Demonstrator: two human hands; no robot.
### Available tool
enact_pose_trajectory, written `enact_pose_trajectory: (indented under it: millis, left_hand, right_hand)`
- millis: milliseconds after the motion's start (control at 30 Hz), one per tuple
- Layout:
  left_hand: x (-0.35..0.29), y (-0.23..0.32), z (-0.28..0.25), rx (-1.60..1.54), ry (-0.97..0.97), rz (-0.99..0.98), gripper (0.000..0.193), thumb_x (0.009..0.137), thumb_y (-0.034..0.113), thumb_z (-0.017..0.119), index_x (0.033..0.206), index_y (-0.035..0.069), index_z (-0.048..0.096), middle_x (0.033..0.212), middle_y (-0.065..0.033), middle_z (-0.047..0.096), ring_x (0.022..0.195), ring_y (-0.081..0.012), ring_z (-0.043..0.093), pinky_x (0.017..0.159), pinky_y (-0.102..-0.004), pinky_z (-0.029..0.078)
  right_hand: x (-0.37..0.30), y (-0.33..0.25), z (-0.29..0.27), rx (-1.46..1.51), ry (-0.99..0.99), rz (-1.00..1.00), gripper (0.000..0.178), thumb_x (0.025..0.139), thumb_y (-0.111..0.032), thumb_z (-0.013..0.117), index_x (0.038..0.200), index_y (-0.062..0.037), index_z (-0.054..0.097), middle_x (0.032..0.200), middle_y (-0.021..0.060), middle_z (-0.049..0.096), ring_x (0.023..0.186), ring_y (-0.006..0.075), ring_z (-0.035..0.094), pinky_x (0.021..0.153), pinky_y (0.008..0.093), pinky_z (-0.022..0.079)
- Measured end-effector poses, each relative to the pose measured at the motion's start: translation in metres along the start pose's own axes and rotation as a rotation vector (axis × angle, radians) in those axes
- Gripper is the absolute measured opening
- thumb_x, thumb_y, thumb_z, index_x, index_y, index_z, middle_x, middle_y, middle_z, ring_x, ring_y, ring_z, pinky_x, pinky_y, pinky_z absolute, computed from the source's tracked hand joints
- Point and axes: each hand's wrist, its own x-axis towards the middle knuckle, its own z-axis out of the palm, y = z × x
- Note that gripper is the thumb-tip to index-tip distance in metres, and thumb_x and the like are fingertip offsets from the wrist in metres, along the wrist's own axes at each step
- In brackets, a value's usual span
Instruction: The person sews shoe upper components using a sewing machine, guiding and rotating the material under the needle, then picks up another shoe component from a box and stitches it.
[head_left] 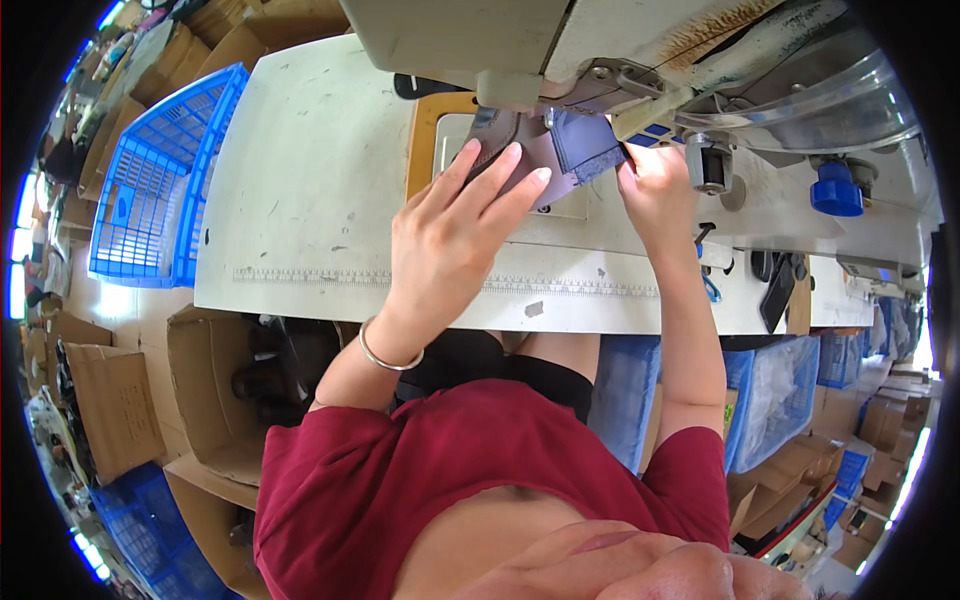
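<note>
A flat sewing piece of grey material with blue denim-like patches [588, 145] lies under the head of a sewing machine [500, 50]. My left hand [450, 230] rests on its left side, fingers stretched out and slightly spread, pressing it to the bed. At the piece's right edge, my right hand [660, 190] is closed with the thumb and fingers pinching it. The needle area is partly hidden by the machine head. An orange-yellow frame [425, 145] shows on the bed left of the piece.
A white worktable [300, 180] with a printed ruler strip [330, 277] spans the front. A blue plastic basket [190, 190] stands off its left end. Dark scissors-like tools [775, 285] lie at the right. Cardboard boxes [205, 400] and blue crates [770, 400] sit below.
</note>
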Motion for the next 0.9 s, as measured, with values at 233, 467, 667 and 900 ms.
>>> enact_pose_trajectory:
  millis: [233, 467, 667, 900]
  left_hand:
    - [0.004, -0.019, -0.003, -0.052, -0.036, 0.075, 0.043, 0.070, 0.000, 0.061, 0.107, 0.019, 0.067, 0.110, -0.0030, 0.066, 0.100, -0.0278, 0.063, 0.069, -0.0333, 0.055]
    - [0.015, -0.028, -0.004, -0.113, -0.037, 0.078, 0.044, 0.066, -0.006, 0.057, 0.101, 0.015, 0.071, 0.105, -0.0060, 0.068, 0.100, -0.0282, 0.065, 0.077, -0.0331, 0.056]
    - [0.018, -0.045, 0.000, -0.171, -0.050, 0.129, 0.046, 0.064, -0.009, 0.057, 0.101, 0.014, 0.071, 0.103, -0.0062, 0.069, 0.099, -0.0264, 0.065, 0.076, -0.0329, 0.056]
    - [0.022, -0.046, 0.002, -0.182, -0.039, 0.121, 0.048, 0.064, -0.010, 0.056, 0.101, 0.014, 0.072, 0.104, -0.0055, 0.069, 0.097, -0.0246, 0.066, 0.077, -0.0317, 0.055]
  right_hand:
    - [-0.002, -0.016, -0.011, -0.263, 0.006, -0.112, 0.011, 0.062, -0.008, 0.072, 0.071, -0.0062, 0.065, 0.081, 0.0091, 0.059, 0.069, 0.0252, 0.060, 0.057, 0.0370, 0.049]
    - [-0.005, -0.022, -0.012, -0.308, -0.010, -0.069, 0.009, 0.063, -0.010, 0.072, 0.072, -0.0102, 0.067, 0.080, 0.0081, 0.058, 0.068, 0.0240, 0.059, 0.054, 0.0353, 0.049]
    - [-0.003, -0.034, -0.015, -0.398, -0.009, -0.074, 0.010, 0.064, -0.010, 0.072, 0.074, -0.0112, 0.069, 0.078, 0.0074, 0.057, 0.065, 0.0234, 0.058, 0.051, 0.0349, 0.049]
    - [-0.003, -0.029, -0.013, -0.460, -0.048, -0.074, 0.009, 0.066, -0.012, 0.071, 0.075, -0.0124, 0.071, 0.077, 0.0079, 0.058, 0.065, 0.0236, 0.059, 0.050, 0.0355, 0.049]
